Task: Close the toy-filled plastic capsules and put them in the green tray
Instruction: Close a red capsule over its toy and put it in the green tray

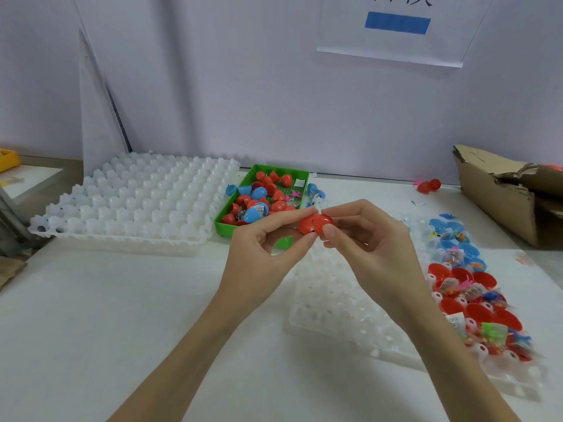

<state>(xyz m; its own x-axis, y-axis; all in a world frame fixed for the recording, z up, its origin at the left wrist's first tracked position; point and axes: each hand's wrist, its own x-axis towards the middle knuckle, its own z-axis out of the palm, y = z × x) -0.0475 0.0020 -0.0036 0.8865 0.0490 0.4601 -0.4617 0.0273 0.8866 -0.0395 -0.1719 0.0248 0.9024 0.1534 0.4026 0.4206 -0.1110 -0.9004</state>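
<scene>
Both hands hold one red capsule [315,224] above the table, in front of the green tray [243,182]. My left hand [265,239] pinches its left half and my right hand [362,236] pinches its right half. A seam shows between the halves and a bit of clear wrapper sticks out on top. The green tray holds several red and blue capsules. At the right, a white holder tray [344,303] carries open red capsule halves [475,303] and blue capsule halves [457,239] filled with small packaged toys.
A large white dimpled tray [137,196] lies at the left. A torn cardboard box [505,190] stands at the far right, with a red capsule [429,185] beside it. Loose blue halves [237,189] lie next to the green tray. A wall rises behind.
</scene>
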